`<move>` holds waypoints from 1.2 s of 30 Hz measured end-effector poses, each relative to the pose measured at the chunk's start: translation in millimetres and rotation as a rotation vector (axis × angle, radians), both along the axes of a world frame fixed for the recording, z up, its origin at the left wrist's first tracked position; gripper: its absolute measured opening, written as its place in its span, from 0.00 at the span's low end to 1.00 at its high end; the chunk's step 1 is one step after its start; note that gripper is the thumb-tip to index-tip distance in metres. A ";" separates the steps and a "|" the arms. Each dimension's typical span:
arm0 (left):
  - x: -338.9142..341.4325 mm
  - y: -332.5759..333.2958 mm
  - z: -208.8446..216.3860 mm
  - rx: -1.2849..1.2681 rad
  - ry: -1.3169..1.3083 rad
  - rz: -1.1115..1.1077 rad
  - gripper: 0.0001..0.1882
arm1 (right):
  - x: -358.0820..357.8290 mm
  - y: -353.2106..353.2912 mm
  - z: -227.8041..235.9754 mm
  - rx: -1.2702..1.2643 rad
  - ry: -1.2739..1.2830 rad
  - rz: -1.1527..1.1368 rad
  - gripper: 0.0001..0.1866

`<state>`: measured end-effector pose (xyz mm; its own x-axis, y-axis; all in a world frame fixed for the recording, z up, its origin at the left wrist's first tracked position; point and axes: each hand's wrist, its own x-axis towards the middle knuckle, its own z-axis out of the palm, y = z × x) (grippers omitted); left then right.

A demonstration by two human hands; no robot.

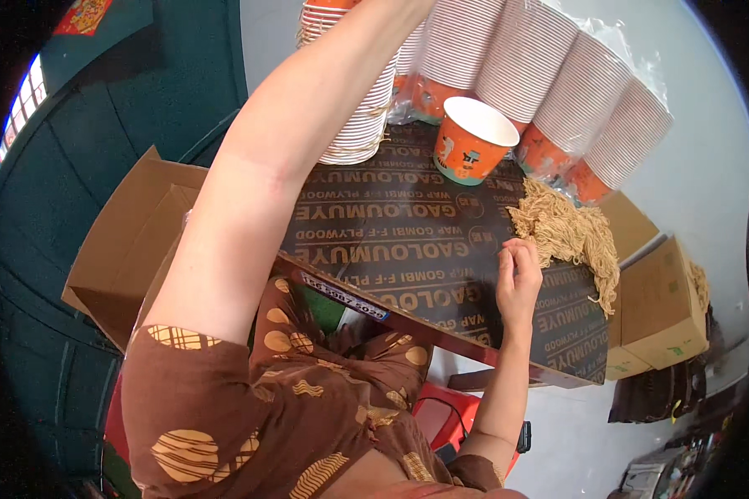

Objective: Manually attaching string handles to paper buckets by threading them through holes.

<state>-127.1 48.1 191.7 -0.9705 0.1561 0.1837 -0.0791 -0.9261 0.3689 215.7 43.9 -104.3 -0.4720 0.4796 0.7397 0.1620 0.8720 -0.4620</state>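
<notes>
My left arm reaches up across the table in front of a tall stack of white-rimmed paper cups (360, 133); its hand lies beyond the top edge of the view. Strands of tan string hang on that stack. At the near side of a pile of tan string (558, 218), my right hand (519, 274) is closed with thumb and fingers together. Whatever it may hold is too small to make out. Between the stack and the string, a single orange paper cup (458, 156) with a green base stands upright, its white inside facing up.
Several plastic-wrapped cup stacks (528, 54) line the table's far side. The dark plywood tabletop (374, 220) has its near edge above my lap. Open cardboard boxes stand at left (125, 241) and right (662, 303). A red stool (445, 412) is below.
</notes>
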 end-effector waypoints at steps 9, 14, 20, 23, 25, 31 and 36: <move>9.2 -64.4 -59.0 -0.453 0.812 -0.202 0.12 | -3.1 -3.0 0.5 -0.002 0.006 0.001 0.04; -37.0 -109.2 3.5 -0.486 0.989 1.636 0.17 | -9.8 -7.0 4.1 -0.011 -0.003 0.027 0.03; -17.8 -127.5 38.1 -0.990 0.991 0.494 0.25 | 2.5 4.6 -7.6 -0.004 -0.009 0.003 0.02; -12.3 -126.7 53.5 -1.265 0.957 0.280 0.27 | 0.5 1.0 -6.5 -0.015 -0.038 0.008 0.02; -82.9 -115.9 61.7 -1.141 1.185 0.452 0.27 | -10.1 -3.4 -5.3 0.003 -0.049 0.054 0.02; -45.6 -97.0 36.1 -1.033 1.245 0.498 0.27 | -1.1 2.8 -9.3 -0.011 -0.039 0.009 0.02; -43.2 -121.2 27.5 -1.361 1.078 0.325 0.27 | -6.2 -1.5 -9.1 -0.021 -0.057 0.032 0.02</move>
